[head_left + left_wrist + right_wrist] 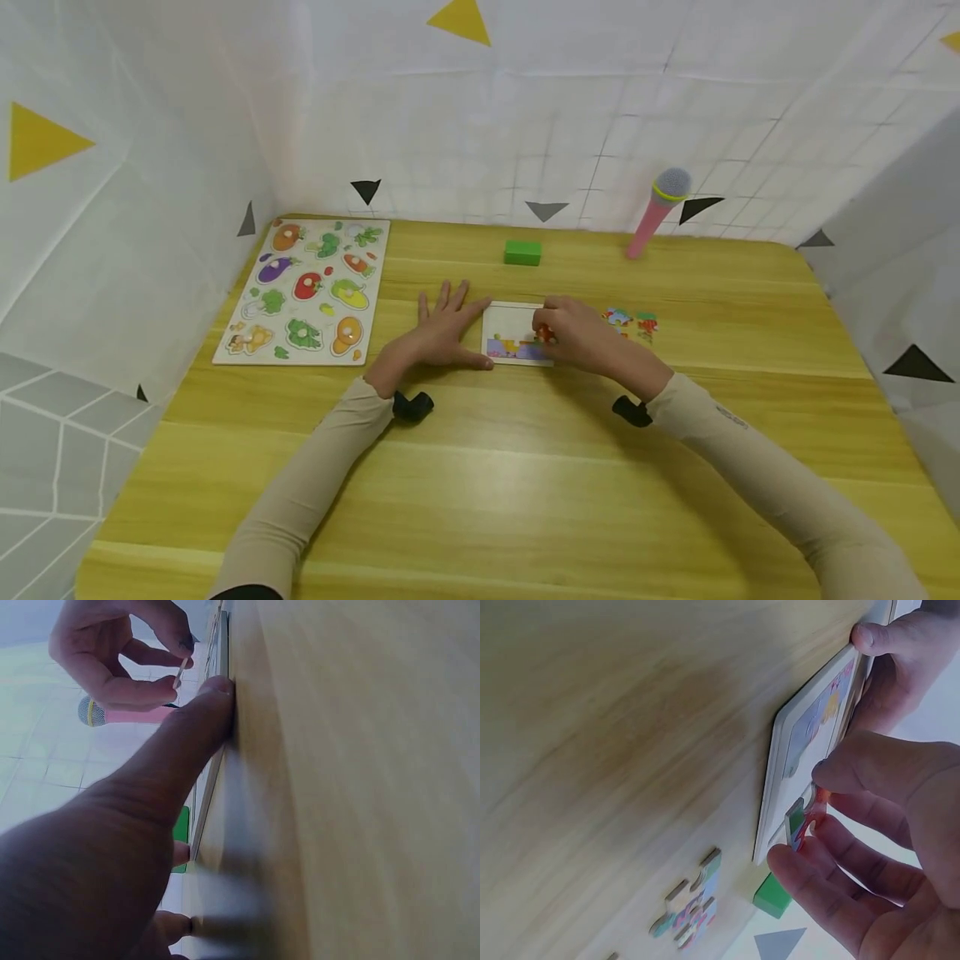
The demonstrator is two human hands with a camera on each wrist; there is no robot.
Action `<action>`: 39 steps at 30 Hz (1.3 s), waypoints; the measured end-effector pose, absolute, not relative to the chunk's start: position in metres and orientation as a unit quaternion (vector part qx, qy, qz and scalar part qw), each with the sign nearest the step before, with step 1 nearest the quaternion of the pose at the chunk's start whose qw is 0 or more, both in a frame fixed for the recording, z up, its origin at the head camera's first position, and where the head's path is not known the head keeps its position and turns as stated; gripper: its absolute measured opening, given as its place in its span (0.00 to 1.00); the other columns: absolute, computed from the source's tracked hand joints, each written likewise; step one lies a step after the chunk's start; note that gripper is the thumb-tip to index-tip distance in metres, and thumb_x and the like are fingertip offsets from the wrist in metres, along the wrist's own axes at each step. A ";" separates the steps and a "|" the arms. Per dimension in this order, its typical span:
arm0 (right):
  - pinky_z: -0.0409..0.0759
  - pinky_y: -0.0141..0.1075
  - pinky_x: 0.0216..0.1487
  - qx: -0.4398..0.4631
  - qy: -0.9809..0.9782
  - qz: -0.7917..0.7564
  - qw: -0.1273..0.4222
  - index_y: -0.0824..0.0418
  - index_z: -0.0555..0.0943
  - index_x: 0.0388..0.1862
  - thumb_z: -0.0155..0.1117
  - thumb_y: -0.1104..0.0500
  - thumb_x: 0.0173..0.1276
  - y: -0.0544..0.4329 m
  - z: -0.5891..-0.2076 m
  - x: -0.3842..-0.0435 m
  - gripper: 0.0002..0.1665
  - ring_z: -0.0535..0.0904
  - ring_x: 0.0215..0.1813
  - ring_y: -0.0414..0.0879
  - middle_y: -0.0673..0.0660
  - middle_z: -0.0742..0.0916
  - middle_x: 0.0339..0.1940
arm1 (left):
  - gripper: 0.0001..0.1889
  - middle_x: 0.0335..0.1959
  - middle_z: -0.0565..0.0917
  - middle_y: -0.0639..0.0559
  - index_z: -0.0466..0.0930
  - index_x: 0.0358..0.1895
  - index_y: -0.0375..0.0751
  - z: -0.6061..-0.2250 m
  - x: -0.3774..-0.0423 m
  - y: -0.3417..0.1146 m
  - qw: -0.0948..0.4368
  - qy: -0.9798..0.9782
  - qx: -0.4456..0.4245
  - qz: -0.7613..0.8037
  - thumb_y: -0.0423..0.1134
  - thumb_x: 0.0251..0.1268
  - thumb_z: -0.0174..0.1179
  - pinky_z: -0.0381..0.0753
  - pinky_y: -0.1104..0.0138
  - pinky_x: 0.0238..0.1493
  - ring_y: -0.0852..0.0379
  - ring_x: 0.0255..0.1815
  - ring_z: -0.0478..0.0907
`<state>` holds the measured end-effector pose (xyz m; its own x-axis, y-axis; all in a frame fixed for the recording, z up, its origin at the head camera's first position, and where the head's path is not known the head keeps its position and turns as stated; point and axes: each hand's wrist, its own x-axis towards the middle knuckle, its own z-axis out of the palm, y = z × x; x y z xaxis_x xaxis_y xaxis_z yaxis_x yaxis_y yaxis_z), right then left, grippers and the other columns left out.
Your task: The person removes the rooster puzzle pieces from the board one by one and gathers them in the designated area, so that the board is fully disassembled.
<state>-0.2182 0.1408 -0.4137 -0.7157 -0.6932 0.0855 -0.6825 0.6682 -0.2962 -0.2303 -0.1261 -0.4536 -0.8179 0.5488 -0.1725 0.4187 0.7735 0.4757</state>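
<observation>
Between thumb and fingertips my right hand (576, 335) pinches a jigsaw piece (798, 823) with red and green on it. The piece is held tilted over the small white puzzle tray (512, 315), clear of its surface. Joined pieces (506, 347) in purple and yellow line the tray's near edge. My left hand (441, 332) lies with its fingers spread on the table, thumb and index finger touching the tray's left side. Loose jigsaw pieces (618, 317) lie right of the tray, partly hidden behind my right hand in the head view.
A vegetable knob-puzzle board (330, 312) lies at the left back of the wooden table (480, 483). A green block (522, 253) sits behind the tray. Toward the back right is a pink toy microphone (651, 221), near the white cloth wall (570, 125).
</observation>
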 end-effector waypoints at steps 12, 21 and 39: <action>0.76 0.38 0.34 -0.380 0.913 -0.150 0.013 0.63 0.84 0.34 0.73 0.68 0.58 0.156 -0.409 -0.211 0.06 0.74 0.32 0.46 0.55 0.80 0.31 | 0.57 0.81 0.33 0.37 0.48 0.82 0.54 -0.450 -0.226 -0.127 0.150 0.930 0.259 0.214 0.68 0.53 0.69 0.20 0.32 0.66 0.34 0.78 0.22; 0.75 0.39 0.32 -0.383 0.913 -0.143 -0.003 0.63 0.84 0.32 0.74 0.68 0.54 0.167 -0.410 -0.205 0.07 0.73 0.31 0.47 0.54 0.79 0.29 | 0.57 0.81 0.32 0.36 0.48 0.82 0.53 -0.452 -0.226 -0.128 0.148 0.927 0.264 0.222 0.68 0.53 0.68 0.18 0.33 0.66 0.34 0.78 0.21; 0.74 0.38 0.34 -0.383 0.910 -0.158 -0.007 0.61 0.83 0.31 0.76 0.69 0.55 0.184 -0.411 -0.194 0.09 0.73 0.31 0.43 0.52 0.79 0.29 | 0.57 0.81 0.33 0.37 0.48 0.82 0.53 -0.453 -0.226 -0.126 0.145 0.928 0.266 0.217 0.69 0.53 0.69 0.18 0.33 0.66 0.34 0.78 0.21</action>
